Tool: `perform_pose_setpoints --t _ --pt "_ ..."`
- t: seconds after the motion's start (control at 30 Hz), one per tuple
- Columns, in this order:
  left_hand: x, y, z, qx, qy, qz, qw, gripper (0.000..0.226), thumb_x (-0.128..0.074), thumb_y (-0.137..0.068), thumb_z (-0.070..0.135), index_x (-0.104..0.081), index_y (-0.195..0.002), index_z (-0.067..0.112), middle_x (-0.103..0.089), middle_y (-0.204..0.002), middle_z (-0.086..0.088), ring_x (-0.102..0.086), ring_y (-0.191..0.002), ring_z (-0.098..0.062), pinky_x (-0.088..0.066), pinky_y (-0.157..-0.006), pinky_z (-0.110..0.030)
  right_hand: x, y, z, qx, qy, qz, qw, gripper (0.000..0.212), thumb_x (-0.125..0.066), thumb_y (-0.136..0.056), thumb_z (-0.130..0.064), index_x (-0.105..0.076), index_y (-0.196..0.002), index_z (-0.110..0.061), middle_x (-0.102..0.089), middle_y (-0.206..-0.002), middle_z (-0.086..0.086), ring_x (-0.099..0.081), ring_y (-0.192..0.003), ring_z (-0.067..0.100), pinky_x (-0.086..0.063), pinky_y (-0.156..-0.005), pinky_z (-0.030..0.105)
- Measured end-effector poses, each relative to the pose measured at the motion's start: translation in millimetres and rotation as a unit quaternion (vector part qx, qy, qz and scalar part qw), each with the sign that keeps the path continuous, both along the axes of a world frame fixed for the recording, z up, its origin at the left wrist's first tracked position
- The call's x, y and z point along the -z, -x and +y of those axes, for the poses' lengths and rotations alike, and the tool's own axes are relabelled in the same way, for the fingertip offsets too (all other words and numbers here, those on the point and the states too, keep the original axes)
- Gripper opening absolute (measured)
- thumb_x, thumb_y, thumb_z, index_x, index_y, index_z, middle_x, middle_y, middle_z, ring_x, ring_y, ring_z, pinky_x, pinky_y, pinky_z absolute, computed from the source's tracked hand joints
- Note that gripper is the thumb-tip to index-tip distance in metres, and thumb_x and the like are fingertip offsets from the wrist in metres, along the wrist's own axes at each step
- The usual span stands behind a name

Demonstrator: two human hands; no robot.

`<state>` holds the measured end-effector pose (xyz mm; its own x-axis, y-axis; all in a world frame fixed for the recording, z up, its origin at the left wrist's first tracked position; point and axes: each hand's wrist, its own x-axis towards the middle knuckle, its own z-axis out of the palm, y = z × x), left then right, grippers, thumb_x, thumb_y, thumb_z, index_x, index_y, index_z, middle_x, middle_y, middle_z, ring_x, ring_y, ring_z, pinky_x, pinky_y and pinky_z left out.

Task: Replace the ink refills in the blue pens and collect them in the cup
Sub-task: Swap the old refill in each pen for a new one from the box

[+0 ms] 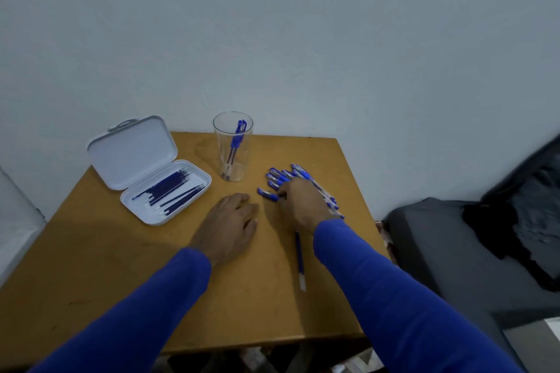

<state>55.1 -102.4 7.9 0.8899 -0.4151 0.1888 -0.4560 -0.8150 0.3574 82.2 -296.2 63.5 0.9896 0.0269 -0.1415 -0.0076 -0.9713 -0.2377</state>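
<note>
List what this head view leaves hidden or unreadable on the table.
- Pile of blue pens: the right hand covers its middle, so no count, nor whether the fingers grip one.
- Clear cup: pens inside overlap; number unclear.
- Refills in the white case: too small to count.
- Loose refill: its upper end runs under the right wrist.

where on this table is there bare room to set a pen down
Bare: the table's near left part, bordered by the refill case and the left hand. Crowded: far right, where the right hand reaches into the pen pile beside the cup.
</note>
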Motion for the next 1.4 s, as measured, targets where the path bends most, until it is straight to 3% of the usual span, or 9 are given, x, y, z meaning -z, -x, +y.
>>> perform_pose_setpoints --t 0.17,0.33,0.77,0.87,1.0,1.13,1.27,1.33,1.4 --pt "3.3 -1.5 1.9 -0.003 -0.008 0.000 1.000 0.045 -0.042 -0.103 0.045 -0.052 -0.144 0.028 -0.037 -0.155 0.005 -0.033 -0.141 -0.012 -0.034 -0.117 -0.036 13.2 5.6 -3.3 -0.006 0.018 -0.030 0.999 0.021 -0.058 -0.102 -0.015 -0.066 -0.121 -0.017 -0.052 -0.124 0.006 -0.061 -0.098 0.022 -0.055 -0.094 0.037" --pt "3.8 -0.9 1.9 -0.008 -0.004 0.003 1.000 0.046 -0.042 -0.103 0.047 -0.050 -0.144 0.030 -0.036 -0.155 0.007 -0.031 -0.142 -0.011 -0.033 -0.118 -0.036 18.3 4.2 1.6 0.015 0.005 -0.054 0.998 0.012 -0.058 -0.102 -0.017 -0.065 -0.112 -0.015 -0.052 -0.121 0.007 -0.060 -0.093 0.021 -0.056 -0.090 0.041" --pt "2.1 -0.8 2.1 -0.007 0.002 0.010 1.000 0.046 -0.043 -0.103 0.047 -0.050 -0.146 0.030 -0.034 -0.156 0.007 -0.028 -0.143 -0.011 -0.030 -0.119 -0.035 2.5 -23.4 10.5 0.061 0.023 0.063 0.996 0.027 -0.061 -0.101 -0.022 -0.062 -0.125 -0.010 -0.058 -0.127 0.012 -0.061 -0.107 0.025 -0.052 -0.099 0.039" --pt "-0.6 0.4 2.5 -0.002 0.014 0.015 1.000 0.045 -0.046 -0.103 0.045 -0.051 -0.144 0.028 -0.035 -0.156 0.006 -0.030 -0.143 -0.011 -0.033 -0.118 -0.037 -4.1 -20.3 11.3 0.068 0.004 0.052 0.996 0.022 -0.061 -0.101 -0.021 -0.064 -0.120 -0.012 -0.058 -0.125 0.011 -0.057 -0.095 0.021 -0.051 -0.089 0.035" --pt "-3.2 7.0 8.7 -0.009 0.053 0.019 0.998 0.042 -0.051 -0.102 0.039 -0.055 -0.142 0.025 -0.043 -0.149 0.006 -0.039 -0.136 -0.010 -0.039 -0.113 -0.035 -17.8 -0.8 17.6 0.077 -0.112 0.007 0.991 0.018 -0.067 -0.097 -0.022 -0.069 -0.113 -0.012 -0.069 -0.109 0.009 -0.065 -0.098 0.021 -0.057 -0.092 0.036" --pt "-5.1 20.6 26.6 -0.012 0.124 0.006 0.992 0.035 -0.056 -0.101 0.033 -0.061 -0.133 0.021 -0.060 -0.129 0.006 -0.054 -0.116 -0.006 -0.049 -0.102 -0.033 -19.5 33.8 38.1 0.085 -0.318 -0.050 0.943 0.018 -0.072 -0.093 -0.017 -0.064 -0.108 -0.012 -0.069 -0.095 0.006 -0.067 -0.088 0.020 -0.059 -0.078 0.035" --pt "-7.5 34.7 47.6 -0.039 0.163 0.002 0.986 0.033 -0.053 -0.102 0.035 -0.066 -0.129 0.022 -0.067 -0.115 0.008 -0.059 -0.104 -0.004 -0.054 -0.093 -0.032 -19.8 56.5 62.0 0.077 -0.509 0.063 0.855 0.055 -0.068 -0.095 -0.005 -0.044 -0.143 -0.019 -0.068 -0.080 0.016 -0.060 -0.051 0.018 -0.050 -0.041 0.028" --pt "-10.2 43.4 56.0 -0.049 0.188 0.000 0.981 0.033 -0.050 -0.102 0.037 -0.067 -0.127 0.024 -0.067 -0.108 0.011 -0.060 -0.097 -0.001 -0.054 -0.085 -0.027 -17.1 66.2 72.7 0.071 -0.576 0.103 0.808 0.067 -0.066 -0.094 0.000 -0.036 -0.148 -0.028 -0.069 -0.075 0.018 -0.059 -0.050 0.021 -0.047 -0.039 0.028" --pt "-12.8 52.5 62.7 -0.059 0.220 0.008 0.974 0.032 -0.049 -0.103 0.038 -0.068 -0.125 0.026 -0.067 -0.106 0.013 -0.061 -0.097 0.001 -0.054 -0.083 -0.023 -12.2 74.2 81.0 0.073 -0.622 0.130 0.769 0.063 -0.066 -0.094 0.002 -0.038 -0.143 -0.027 -0.070 -0.077 0.018 -0.062 -0.056 0.025 -0.051 -0.041 0.030"
